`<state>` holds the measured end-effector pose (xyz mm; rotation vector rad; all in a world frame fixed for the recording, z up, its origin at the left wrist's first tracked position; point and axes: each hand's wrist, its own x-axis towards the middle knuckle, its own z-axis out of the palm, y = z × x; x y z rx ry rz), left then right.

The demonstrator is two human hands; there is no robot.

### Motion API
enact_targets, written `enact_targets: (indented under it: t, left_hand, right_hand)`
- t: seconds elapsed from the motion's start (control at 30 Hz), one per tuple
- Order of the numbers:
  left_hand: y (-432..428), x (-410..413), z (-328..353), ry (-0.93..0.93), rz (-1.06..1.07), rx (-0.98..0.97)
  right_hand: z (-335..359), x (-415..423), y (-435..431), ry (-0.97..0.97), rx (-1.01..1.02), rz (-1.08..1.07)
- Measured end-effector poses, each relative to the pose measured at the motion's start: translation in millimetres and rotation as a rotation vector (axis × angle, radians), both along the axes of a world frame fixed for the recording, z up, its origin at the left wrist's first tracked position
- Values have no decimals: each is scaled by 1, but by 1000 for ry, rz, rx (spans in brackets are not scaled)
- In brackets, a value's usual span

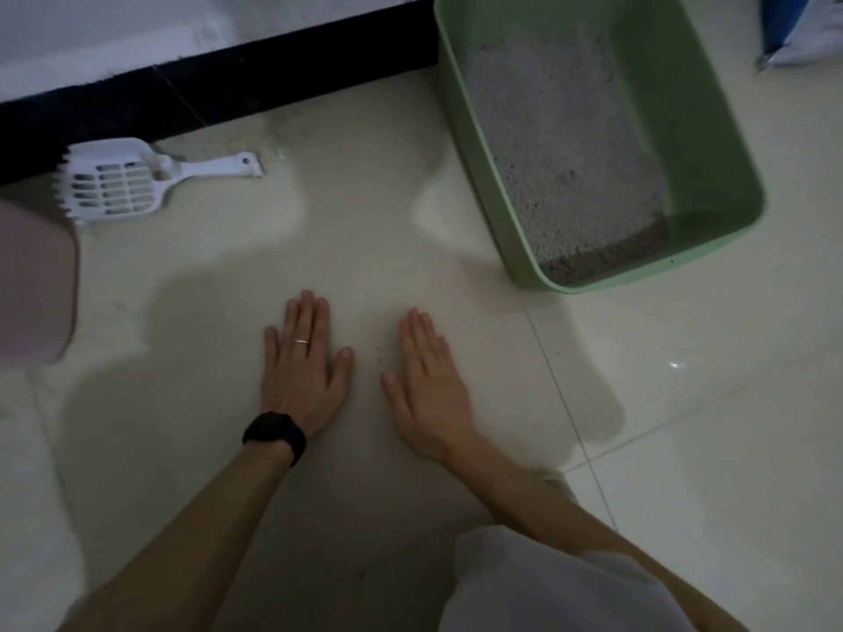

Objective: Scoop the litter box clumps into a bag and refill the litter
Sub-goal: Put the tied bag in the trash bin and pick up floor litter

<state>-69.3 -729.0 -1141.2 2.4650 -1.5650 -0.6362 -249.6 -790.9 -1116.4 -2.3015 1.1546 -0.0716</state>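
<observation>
A green litter box point(711, 130) stands on the tiled floor at the upper right, holding pale grey litter point(561, 148) with a darker patch at its near end. A white slotted scoop point(123, 180) lies on the floor at the left, by the black skirting. My left hand point(303, 362) lies flat on the floor with straight fingers, a ring on one finger and a black watch on the wrist. My right hand point(429, 380) lies flat beside it, palm down. Neither hand holds anything. A blue and white bag point(803, 29) shows at the top right corner.
A pale pinkish object point(36, 285) fills the left edge. Light grey cloth point(561, 586) lies at the bottom right under my right forearm. A black skirting point(219, 93) runs along the wall at the top. A few litter grains lie between my hands.
</observation>
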Motion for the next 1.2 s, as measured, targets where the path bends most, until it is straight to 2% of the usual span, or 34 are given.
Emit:
enact_targets:
  t: [0.13, 0.23, 0.33, 0.37, 0.43, 0.53, 0.6, 0.7, 0.8, 0.87, 0.97, 1.07, 1.13, 1.2]
  left_hand:
    - [-5, -36, -3, 18, -12, 0]
    - [-15, -68, -3, 90, -168, -44]
    - [-25, -87, 1, 218, -249, -124]
    - [-29, -86, 2, 255, -222, -155]
    - [-38, -72, 3, 250, -139, -198]
    - [-57, -34, 0, 130, -97, -174]
    - [-68, -12, -3, 63, -133, -104]
    - [-70, -5, -6, -11, -224, -45]
    - [-51, -24, -4, -22, -361, -44]
    - [-36, -40, -2, 11, -383, -51]
    - [-22, -54, 4, 128, -336, -104]
    - [-10, -57, 10, 285, -283, -219]
    - [-5, -51, 11, 267, -179, -272]
    - [-5, -37, 10, 171, -78, -233]
  right_hand:
    - [-3, -52, -26, 20, -84, -263]
    - [-11, -95, -35, 113, -123, -488]
    - [-19, -104, -39, 208, -45, -671]
    - [-20, -98, -38, 241, -26, -659]
    - [-19, -75, -30, 236, -40, -479]
    - [-15, -38, -9, 126, -63, -84]
    - [-11, -27, -7, 16, -44, 49]
    - [-6, -27, -36, -80, -66, 50]
    - [-8, -30, -79, 39, -137, -56]
    - [-15, -29, -91, 147, -127, -50]
    - [-21, -32, -68, 173, -150, 152]
    - [-19, -39, -33, 24, -84, 339]
    - [-12, -42, -35, -78, -59, 326]
    - [-9, -47, -48, -84, -103, 170]
